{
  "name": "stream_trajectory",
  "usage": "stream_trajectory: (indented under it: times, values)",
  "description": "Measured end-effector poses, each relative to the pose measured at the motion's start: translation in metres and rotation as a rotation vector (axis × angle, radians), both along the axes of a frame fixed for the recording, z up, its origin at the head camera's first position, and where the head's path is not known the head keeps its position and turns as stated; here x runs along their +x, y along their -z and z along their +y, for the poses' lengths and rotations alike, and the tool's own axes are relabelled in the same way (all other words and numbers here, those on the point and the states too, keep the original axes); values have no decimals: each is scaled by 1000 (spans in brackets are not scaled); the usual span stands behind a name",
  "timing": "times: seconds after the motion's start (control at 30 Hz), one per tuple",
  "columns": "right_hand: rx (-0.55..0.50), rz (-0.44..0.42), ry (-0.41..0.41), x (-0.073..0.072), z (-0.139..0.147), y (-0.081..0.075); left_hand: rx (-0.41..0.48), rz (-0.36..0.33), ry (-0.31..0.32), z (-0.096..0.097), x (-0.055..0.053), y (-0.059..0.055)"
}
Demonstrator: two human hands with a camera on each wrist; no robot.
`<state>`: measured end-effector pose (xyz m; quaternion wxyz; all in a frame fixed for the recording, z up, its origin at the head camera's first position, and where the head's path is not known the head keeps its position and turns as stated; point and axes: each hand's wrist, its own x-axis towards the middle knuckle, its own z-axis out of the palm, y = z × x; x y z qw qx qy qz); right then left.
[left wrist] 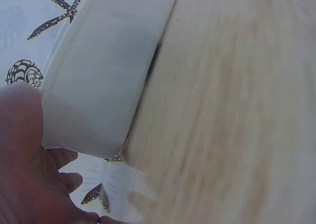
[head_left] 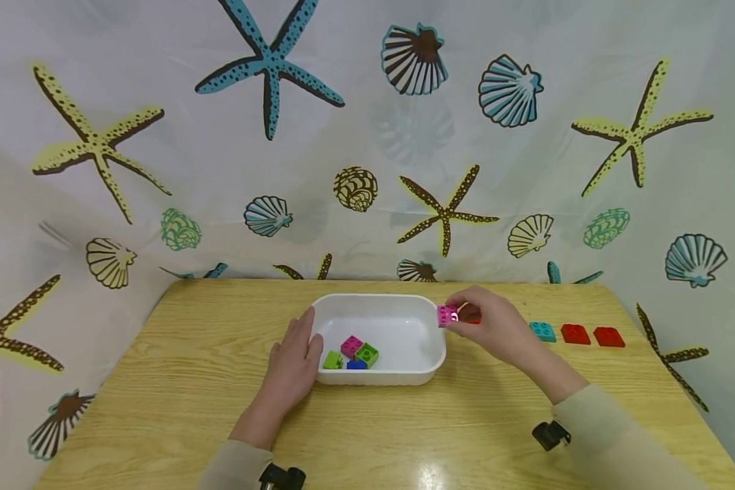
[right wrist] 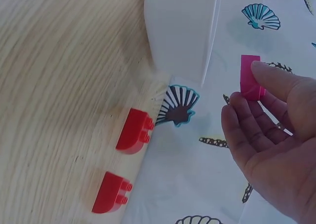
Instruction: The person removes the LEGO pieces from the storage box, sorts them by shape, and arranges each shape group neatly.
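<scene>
A person's right hand (head_left: 496,325) is holding a pink brick (head_left: 447,316) close by the right end of a white tray (head_left: 407,340), thumb and fingertips pinching it. The left hand (head_left: 292,357) is resting against the tray's left end, fingers extended, thumb apart. Doing this well probably means pinching lightly but securely — the brick staying level and clear of the tray's rim, the left hand steadying. The brick's studs are facing the person; its outline is looking nearly square, fingers covering part — its long axis cannot be told.
</scene>
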<state>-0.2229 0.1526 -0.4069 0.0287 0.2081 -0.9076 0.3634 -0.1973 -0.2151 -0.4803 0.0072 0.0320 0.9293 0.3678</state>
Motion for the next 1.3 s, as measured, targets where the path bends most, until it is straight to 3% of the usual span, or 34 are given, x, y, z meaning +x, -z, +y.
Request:
stream_trajectory:
  times: [0.2,0.53,0.97,1.3]
  values:
    - [-22,-40,36,3,17,3,4,-8,-3,0,-2,1]
    - [67,-39,63,6,36,16,5,1,-3,-1,1,1]
    - [150,-208,121,5,47,42,9,-3,1,-1,0,2]
    - [188,-261,82,1,48,54,7,-1,0,0,0,0]
